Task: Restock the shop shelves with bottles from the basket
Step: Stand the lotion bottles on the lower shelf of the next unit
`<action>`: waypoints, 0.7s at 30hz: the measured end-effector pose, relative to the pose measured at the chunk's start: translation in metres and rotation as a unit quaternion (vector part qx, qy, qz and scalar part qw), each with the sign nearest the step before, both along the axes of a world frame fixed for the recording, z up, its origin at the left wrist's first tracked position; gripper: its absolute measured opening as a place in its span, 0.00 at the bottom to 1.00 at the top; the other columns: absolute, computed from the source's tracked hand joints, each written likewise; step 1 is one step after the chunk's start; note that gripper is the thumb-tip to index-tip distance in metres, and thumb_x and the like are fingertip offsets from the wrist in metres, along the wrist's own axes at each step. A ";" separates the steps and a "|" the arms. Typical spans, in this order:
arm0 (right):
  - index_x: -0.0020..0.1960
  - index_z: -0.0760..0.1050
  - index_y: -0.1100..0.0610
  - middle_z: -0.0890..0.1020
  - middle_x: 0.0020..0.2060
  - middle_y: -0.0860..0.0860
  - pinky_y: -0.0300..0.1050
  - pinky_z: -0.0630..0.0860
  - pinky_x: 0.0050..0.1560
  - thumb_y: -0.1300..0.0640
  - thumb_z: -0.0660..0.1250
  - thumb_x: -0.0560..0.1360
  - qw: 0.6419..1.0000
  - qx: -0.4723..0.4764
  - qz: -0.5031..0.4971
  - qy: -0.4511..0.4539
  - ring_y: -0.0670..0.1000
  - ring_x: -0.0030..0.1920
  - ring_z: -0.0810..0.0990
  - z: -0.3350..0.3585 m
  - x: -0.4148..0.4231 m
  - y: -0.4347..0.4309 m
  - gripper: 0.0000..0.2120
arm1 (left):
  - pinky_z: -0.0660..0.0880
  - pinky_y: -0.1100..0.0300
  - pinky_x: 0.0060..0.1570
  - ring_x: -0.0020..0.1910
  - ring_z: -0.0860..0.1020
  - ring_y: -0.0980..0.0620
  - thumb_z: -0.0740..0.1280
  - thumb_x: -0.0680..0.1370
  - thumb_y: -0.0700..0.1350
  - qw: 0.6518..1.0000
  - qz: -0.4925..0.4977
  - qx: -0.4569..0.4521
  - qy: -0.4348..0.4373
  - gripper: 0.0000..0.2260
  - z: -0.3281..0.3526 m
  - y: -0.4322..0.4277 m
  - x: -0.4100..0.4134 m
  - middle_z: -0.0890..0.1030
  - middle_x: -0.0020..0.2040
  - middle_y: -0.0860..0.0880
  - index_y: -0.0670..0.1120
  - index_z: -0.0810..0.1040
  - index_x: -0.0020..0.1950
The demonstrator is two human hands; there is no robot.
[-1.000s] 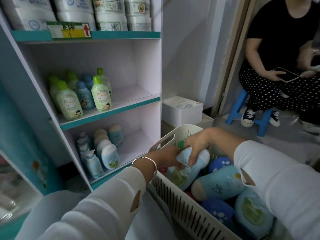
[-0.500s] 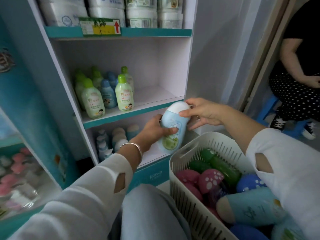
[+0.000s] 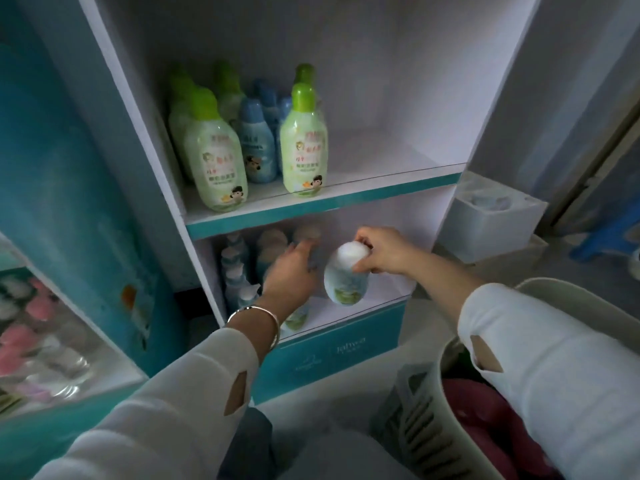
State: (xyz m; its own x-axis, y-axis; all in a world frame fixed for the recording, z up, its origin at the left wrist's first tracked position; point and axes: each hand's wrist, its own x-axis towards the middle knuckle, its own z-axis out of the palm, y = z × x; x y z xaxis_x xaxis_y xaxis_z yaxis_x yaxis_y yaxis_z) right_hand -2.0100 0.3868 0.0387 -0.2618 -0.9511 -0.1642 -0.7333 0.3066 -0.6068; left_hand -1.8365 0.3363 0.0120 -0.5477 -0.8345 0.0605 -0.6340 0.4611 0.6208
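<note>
A pale blue bottle with a white cap [image 3: 346,277] stands on the lower shelf [image 3: 353,317]. My right hand [image 3: 377,249] grips it by the cap. My left hand [image 3: 292,273] reaches into the same shelf just left of that bottle, fingers relaxed, in front of several similar white-capped bottles [image 3: 273,244]; it covers part of one of them. The white basket [image 3: 485,306] sits at the lower right, with pink bottles [image 3: 485,414] showing inside under my right sleeve.
The middle shelf [image 3: 311,206] holds several green-capped and blue bottles [image 3: 304,143] on its left half, with bare board on the right. A white box [image 3: 491,220] stands on the floor right of the unit. A teal display case [image 3: 52,306] lies at the left.
The blue bottle went from the basket up and over to the lower shelf. My left hand let go of it and moved to the bottles beside it; my right hand kept the cap.
</note>
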 end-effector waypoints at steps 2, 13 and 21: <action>0.55 0.73 0.59 0.78 0.54 0.57 0.46 0.74 0.45 0.61 0.76 0.68 0.999 0.009 0.020 0.040 0.54 0.50 0.76 -0.019 -0.003 -0.028 0.19 | 0.70 0.48 0.62 0.62 0.72 0.39 0.60 0.76 0.36 1.000 0.022 -0.006 -0.002 0.22 -0.017 -0.021 0.000 0.72 0.65 0.40 0.47 0.67 0.70; 0.62 0.73 0.58 0.77 0.58 0.54 0.42 0.74 0.53 0.60 0.76 0.68 0.993 0.047 0.087 0.064 0.54 0.58 0.76 -0.087 -0.018 -0.148 0.25 | 0.69 0.54 0.63 0.62 0.73 0.42 0.60 0.75 0.36 0.998 0.057 0.015 0.004 0.18 -0.066 -0.093 -0.032 0.75 0.63 0.43 0.44 0.73 0.65; 0.67 0.70 0.54 0.74 0.63 0.54 0.46 0.76 0.56 0.62 0.74 0.69 0.995 0.051 0.088 0.014 0.54 0.61 0.74 -0.105 -0.031 -0.166 0.28 | 0.70 0.54 0.62 0.59 0.74 0.42 0.56 0.76 0.33 0.996 0.076 0.030 0.026 0.17 -0.083 -0.099 -0.030 0.76 0.62 0.41 0.43 0.76 0.61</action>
